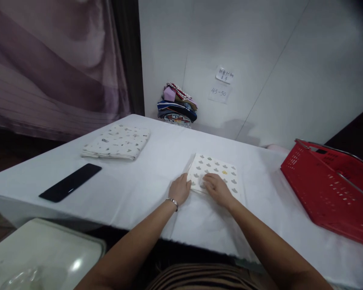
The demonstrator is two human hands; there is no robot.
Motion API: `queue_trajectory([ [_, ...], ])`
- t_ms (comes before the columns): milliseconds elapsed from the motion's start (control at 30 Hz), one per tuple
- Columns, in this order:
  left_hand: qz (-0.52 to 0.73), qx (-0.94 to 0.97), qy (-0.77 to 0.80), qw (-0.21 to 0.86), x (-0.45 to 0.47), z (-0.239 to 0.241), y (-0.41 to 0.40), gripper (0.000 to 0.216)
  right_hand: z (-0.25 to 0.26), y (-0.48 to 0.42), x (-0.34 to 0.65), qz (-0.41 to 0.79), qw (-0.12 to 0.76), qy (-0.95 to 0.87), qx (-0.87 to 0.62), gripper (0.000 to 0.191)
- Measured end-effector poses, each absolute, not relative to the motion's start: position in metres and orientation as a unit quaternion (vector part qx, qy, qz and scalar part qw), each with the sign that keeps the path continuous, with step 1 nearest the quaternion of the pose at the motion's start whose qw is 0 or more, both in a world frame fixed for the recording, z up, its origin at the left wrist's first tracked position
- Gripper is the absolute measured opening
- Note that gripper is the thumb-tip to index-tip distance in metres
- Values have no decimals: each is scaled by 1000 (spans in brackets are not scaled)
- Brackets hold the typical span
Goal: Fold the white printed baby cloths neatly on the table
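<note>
Hands flat and close together: my left hand (pixel 180 188) touches the left edge of the folded dotted cloth (pixel 220 171), my right hand (pixel 218 188) presses on top, mid-table (pixel 157 161). Well to the right, a red basket (pixel 329 193) sits tilted; I cannot see its contents.

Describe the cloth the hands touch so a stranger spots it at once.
On the white table, left of the red basket, a square folded cloth lies, touched by the left hand and right hand. Unlike the speckled cloth farther left, it bears tidy rows of grey shapes and one yellow one.
</note>
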State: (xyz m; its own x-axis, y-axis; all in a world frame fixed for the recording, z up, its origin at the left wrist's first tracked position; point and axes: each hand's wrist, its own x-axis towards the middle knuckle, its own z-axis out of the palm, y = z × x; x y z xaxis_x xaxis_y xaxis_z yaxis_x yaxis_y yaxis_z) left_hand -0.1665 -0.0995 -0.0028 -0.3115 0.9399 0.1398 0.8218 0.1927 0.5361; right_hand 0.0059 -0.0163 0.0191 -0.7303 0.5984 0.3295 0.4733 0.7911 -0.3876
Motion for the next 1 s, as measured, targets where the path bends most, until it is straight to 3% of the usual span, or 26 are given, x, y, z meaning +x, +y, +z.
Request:
queue_trajectory([
  [167, 264, 562, 777, 103, -172, 8, -89, 43, 20, 27, 30, 132, 196, -888, -395, 44],
  [333, 238, 630, 738, 45, -161, 1, -77, 49, 16, 54, 6, 114, 131, -912, -373, 53],
  [633, 206, 641, 739, 22, -159, -20, -79, 50, 8, 87, -71, 92, 30, -938, -333, 60],
  [1000, 224, 651, 725, 14, -162, -22, -77, 49, 7, 92, -71, 115, 19, -939, -325, 59],
])
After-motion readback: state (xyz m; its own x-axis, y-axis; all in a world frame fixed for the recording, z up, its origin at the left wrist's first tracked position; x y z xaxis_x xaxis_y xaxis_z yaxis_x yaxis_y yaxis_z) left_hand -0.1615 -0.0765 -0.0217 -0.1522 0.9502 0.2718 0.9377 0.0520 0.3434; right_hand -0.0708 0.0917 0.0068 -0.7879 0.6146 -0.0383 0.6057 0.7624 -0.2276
